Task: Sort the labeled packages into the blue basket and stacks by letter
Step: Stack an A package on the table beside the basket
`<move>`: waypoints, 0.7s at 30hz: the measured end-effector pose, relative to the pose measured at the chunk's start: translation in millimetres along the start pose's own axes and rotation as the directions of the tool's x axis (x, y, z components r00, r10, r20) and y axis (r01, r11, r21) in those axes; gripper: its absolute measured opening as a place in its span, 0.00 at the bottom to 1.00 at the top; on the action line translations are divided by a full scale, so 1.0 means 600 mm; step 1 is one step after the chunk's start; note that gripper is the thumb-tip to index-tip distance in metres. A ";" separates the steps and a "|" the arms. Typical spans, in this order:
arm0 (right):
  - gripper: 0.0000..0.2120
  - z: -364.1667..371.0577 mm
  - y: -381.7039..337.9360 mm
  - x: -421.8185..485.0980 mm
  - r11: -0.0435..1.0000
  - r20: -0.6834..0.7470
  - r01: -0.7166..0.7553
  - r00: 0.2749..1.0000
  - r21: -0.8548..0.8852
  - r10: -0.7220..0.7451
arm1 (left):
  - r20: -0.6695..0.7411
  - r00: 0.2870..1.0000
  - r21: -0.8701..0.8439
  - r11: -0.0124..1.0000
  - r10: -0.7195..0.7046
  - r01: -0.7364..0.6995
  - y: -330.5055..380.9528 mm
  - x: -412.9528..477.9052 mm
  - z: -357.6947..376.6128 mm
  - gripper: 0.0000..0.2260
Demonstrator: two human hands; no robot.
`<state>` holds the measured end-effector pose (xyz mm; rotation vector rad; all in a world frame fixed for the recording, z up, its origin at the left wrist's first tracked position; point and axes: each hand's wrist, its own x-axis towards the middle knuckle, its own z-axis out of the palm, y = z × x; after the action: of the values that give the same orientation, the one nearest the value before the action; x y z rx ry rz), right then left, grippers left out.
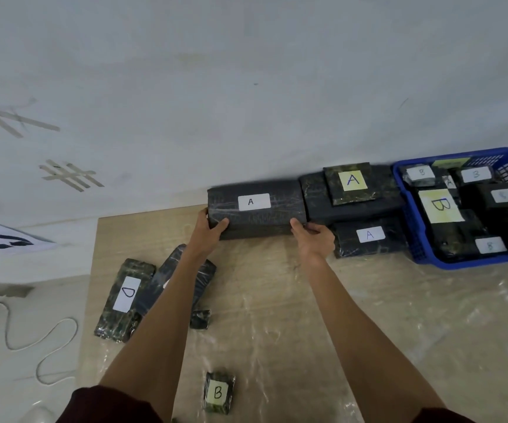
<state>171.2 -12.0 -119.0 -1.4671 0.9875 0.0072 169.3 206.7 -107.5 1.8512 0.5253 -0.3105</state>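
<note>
With left hand (pixel 211 228) and right hand (pixel 314 241) gripping both ends of the long A package (pixel 255 213) at 12 o'clock, seemingly on the worktop (pixel 277 306), slide it flush against the A stack (pixel 351 186) at 2 o'clock.

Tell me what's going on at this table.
A person grips a long dark package marked A, left hand at one end and right hand at the other, at the back of the table beside other A packages. The blue basket on the right holds wrapped packages, several marked B. A D package lies at the left and a small B package sits near the person, both not yet sorted.
</note>
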 end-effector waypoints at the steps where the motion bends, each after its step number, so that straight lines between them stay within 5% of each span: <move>1: 0.19 0.001 -0.001 0.000 0.998 0.001 -0.030 1.000 0.047 0.030 | -0.001 1.000 0.002 1.000 0.002 -0.002 0.001 0.000 0.002 0.23; 7: 0.16 0.004 -0.008 -0.007 0.978 0.036 -0.083 0.996 0.190 0.077 | -0.011 1.000 0.044 0.999 0.007 -0.006 0.007 0.000 0.006 0.23; 21: 0.09 0.007 0.017 -0.012 0.998 0.116 0.016 0.993 -0.053 -0.010 | 0.050 0.999 0.210 0.977 0.010 -0.020 0.003 -0.005 -0.019 0.26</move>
<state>163.3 -2.6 -124.0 -1.5052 0.8895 0.1084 167.1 216.1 -100.9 2.0464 0.4588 -0.4128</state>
